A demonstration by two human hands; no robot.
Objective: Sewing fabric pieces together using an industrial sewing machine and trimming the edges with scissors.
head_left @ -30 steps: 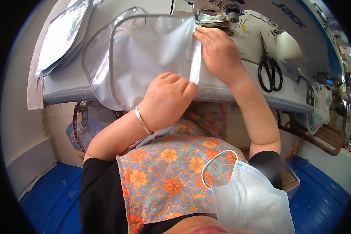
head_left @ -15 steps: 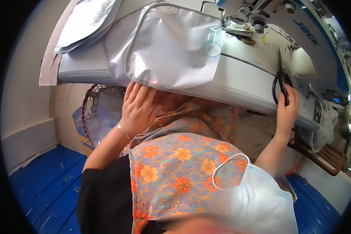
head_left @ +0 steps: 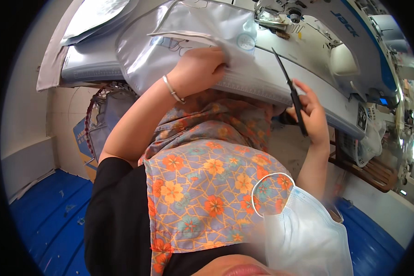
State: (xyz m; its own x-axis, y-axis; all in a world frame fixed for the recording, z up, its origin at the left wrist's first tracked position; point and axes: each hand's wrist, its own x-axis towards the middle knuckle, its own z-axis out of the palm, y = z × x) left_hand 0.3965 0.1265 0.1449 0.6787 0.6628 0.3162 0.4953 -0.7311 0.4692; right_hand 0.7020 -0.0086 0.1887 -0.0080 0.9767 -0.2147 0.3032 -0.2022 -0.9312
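Note:
A shiny silver-grey sheet piece (head_left: 138, 57) with a corded edge lies on the sewing table's front. My left hand (head_left: 200, 69) is closed on its near right part, lifting and folding the layer back so that a paler inside with faint printed lines shows. The fingertips are partly hidden behind the hand. To the right, my right hand (head_left: 315, 115) holds black-handled scissors (head_left: 293, 94) just off the table's front edge. Their blades point up and away, looking closed or nearly so.
A white and blue sewing machine (head_left: 354, 41) stands at the back right. More silver sheets (head_left: 94, 18) are stacked at the far left. Below the table's left end is a basket (head_left: 91, 122) with grey pieces; a plastic bag (head_left: 370, 142) hangs at the right, above a brown slatted stool (head_left: 368, 172).
My left hand has moved from the sheet's near edge up and right, folding the layer back. My right hand has lifted the scissors off the table and brought them left.

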